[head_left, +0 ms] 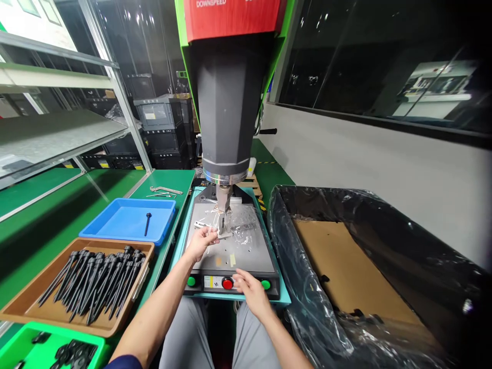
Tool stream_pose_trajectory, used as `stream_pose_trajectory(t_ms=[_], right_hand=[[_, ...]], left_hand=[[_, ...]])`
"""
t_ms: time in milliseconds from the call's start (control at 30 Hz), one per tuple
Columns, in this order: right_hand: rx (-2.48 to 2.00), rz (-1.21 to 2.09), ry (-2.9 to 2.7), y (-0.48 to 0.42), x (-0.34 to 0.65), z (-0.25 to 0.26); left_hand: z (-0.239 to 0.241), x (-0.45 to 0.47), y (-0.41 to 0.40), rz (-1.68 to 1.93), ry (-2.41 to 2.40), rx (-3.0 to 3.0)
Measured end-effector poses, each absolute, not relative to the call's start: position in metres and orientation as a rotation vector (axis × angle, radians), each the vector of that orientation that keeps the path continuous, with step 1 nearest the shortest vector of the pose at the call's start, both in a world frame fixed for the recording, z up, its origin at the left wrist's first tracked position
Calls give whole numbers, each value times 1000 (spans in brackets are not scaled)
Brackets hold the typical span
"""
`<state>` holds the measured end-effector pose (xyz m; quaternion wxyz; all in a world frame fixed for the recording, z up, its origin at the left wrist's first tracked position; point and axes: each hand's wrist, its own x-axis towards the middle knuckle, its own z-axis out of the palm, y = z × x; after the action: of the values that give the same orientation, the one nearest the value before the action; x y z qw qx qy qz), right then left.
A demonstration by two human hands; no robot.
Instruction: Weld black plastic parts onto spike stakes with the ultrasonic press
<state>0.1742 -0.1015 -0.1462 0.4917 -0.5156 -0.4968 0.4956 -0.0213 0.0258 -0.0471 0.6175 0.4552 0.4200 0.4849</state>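
Observation:
My left hand (200, 244) reaches over the grey metal plate of a press machine, its thumb and fingers pinched at a small metal fixture (225, 235) under the machine's tip (223, 197). Whatever lies between those fingers is too small to make out. White strings and a crumpled clear plastic film (246, 225) lie around the fixture. Nearer to me, my right hand (252, 293) hovers by the red button (227, 283) with its fingers apart and nothing in them. Green buttons sit at the left (191, 281) and right (265, 284) of the panel.
At left, a brown tray (28, 287) holds many black stemmed parts. A blue tray (115, 218) behind it holds one such part, and a green bin (46, 333) holds black pieces. A wrench (167, 190) lies farther back. A plastic-lined box (307, 287) stands at right.

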Motion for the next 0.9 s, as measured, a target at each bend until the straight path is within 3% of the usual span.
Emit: stream_pose_trajectory(t_ms=[167, 367, 500, 900], right_hand=[[-1168, 1203, -1508, -58, 127, -125], [-1283, 464, -1456, 13, 117, -84], [-1317, 204, -1410, 57, 128, -52], [-1308, 347, -1609, 104, 143, -20]], left_hand=[[-17, -11, 9, 1167, 805, 840], [9, -4, 11, 1175, 763, 755], [15, -3, 16, 1197, 742, 748], [10, -13, 56, 1263, 785, 793]])
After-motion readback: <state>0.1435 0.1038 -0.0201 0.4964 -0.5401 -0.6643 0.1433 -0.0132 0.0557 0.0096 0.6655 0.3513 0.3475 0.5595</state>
